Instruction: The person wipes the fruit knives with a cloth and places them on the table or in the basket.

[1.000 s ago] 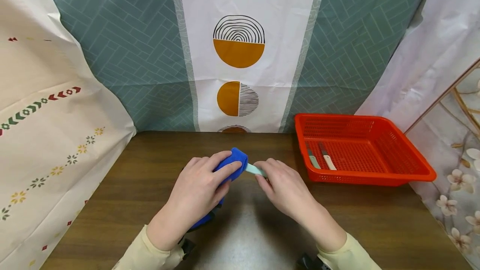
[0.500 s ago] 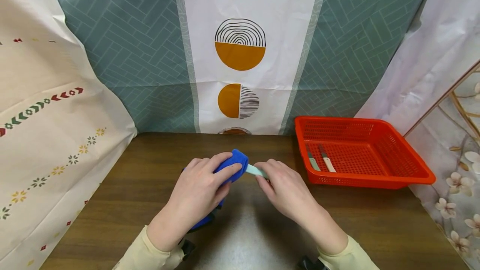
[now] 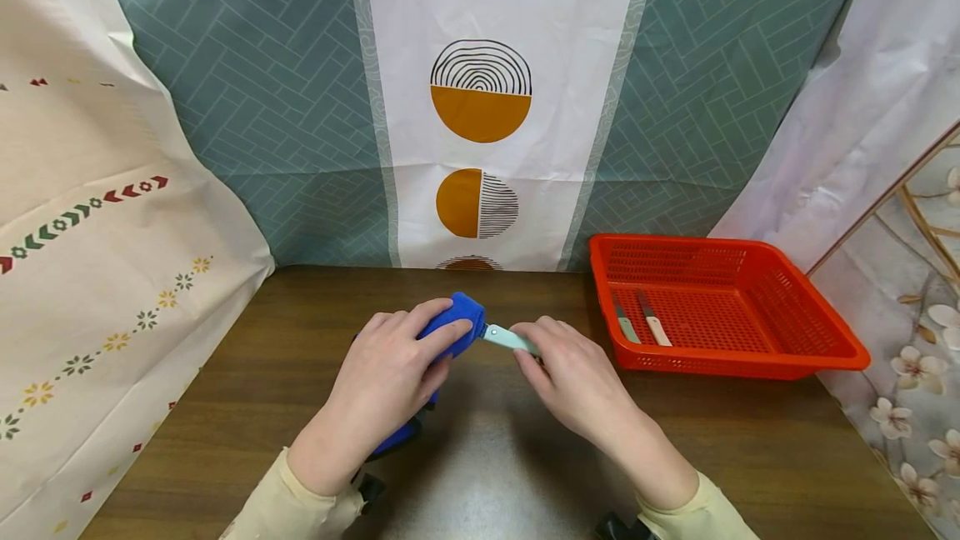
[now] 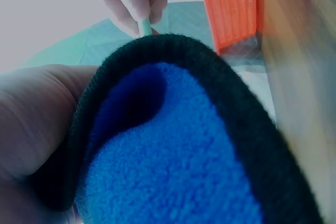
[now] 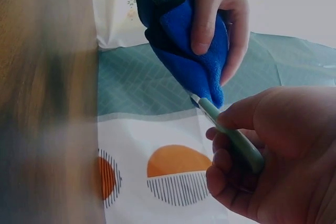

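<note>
My left hand (image 3: 390,377) grips a folded blue cloth (image 3: 465,315) with a dark edge, fingers on top and thumb beneath. The cloth is wrapped round the blade end of a small knife (image 3: 508,337), hiding most of the blade. My right hand (image 3: 577,373) holds the knife by its mint-green handle, seen clearly in the right wrist view as the handle (image 5: 236,140) between thumb and curled fingers. Cloth and knife are held up above the table. In the left wrist view, the cloth's loose fold (image 4: 173,145) fills the foreground.
A red plastic basket (image 3: 750,363) stands at the right on the brown wooden table (image 3: 247,407). Two small knives lie in it, one with a green handle (image 3: 628,329) and one with a white handle (image 3: 658,330). Patterned fabric (image 3: 300,107) hangs behind and at both sides.
My left hand and the cloth have slid slightly left along the knife, uncovering the front end of the handle. The right hand has stayed almost in place. The camera view has tilted slightly.
</note>
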The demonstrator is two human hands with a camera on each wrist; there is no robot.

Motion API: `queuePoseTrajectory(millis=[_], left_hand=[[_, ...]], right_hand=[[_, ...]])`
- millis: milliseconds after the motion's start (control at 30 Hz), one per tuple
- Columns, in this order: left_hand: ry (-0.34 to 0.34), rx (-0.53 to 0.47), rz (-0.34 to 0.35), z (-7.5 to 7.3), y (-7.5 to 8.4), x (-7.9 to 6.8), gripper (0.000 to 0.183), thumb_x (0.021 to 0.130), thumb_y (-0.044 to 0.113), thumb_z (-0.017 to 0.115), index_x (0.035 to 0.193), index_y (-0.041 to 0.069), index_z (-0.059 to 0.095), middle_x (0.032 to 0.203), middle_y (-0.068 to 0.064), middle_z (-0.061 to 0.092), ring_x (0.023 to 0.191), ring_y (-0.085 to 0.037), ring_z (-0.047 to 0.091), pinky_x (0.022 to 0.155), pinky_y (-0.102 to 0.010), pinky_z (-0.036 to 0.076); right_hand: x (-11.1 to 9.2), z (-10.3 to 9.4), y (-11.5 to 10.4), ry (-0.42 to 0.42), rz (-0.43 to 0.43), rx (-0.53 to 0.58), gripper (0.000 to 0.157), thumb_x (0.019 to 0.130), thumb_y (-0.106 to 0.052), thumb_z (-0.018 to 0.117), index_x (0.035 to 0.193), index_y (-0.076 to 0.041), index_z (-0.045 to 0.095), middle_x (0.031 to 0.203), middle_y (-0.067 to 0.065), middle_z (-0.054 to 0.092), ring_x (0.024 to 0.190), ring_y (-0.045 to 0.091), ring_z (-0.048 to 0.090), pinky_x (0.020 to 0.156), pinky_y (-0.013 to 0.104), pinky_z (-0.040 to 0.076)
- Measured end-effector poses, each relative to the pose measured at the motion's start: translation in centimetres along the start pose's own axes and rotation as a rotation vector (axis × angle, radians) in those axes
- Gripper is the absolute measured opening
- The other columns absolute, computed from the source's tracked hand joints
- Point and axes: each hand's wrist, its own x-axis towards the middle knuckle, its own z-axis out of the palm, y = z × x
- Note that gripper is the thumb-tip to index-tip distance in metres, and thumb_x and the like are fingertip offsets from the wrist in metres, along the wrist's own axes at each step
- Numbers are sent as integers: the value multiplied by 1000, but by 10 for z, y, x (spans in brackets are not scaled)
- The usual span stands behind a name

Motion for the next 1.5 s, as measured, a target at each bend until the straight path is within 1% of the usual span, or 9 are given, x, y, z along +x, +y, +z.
queuePoseTrajectory(millis=[300,533,767,1133,1267,1400,1500], left_hand=[[10,18,-19,1,-10,-1,47,89,16,91,134,21,78,143,-15,69,108,-37,76,89,-52,60],[-4,34,-42,1,-16,-2,47,90,17,91,135,21,78,143,-15,69,108,-36,77,88,-52,60],[-10,42,-66,2,-22,-3,46,90,18,91,134,21,79,142,-16,70,104,-36,78,87,-52,61],[-37,50,-112,4,-38,-7,45,92,18,90,135,18,79,142,-17,69,105,-38,78,86,-53,60],[-55,56,-143,4,-43,-9,45,92,18,90,136,17,79,142,-17,69,106,-38,77,86,-53,60],[-63,61,-163,1,-43,-9,46,93,20,90,137,17,79,143,-17,69,107,-38,77,88,-53,60],[-41,55,-146,-2,-40,-8,46,92,18,90,137,17,79,144,-17,69,106,-38,77,88,-53,60]], right_hand=[[0,0,1,5,0,-2,23,99,-12,84,122,-13,78,92,-9,62,80,10,53,66,28,50],[0,0,1,14,-7,-18,24,99,-13,85,122,-11,77,93,-8,63,80,11,53,67,29,51],[-1,0,2,34,-27,-26,24,98,-13,85,121,-11,77,92,-8,62,80,11,53,66,29,50],[-2,0,3,39,-34,-23,26,97,-12,86,121,-10,77,94,-8,65,80,11,54,67,29,51],[-2,0,3,43,-35,-24,26,97,-12,86,121,-11,77,93,-8,64,80,10,54,67,29,51],[-2,-1,4,41,-28,-26,26,97,-13,86,122,-11,77,93,-8,64,80,11,53,66,29,50],[-1,-2,4,38,-24,-25,26,97,-13,86,122,-10,77,93,-8,64,79,11,53,66,29,50]])
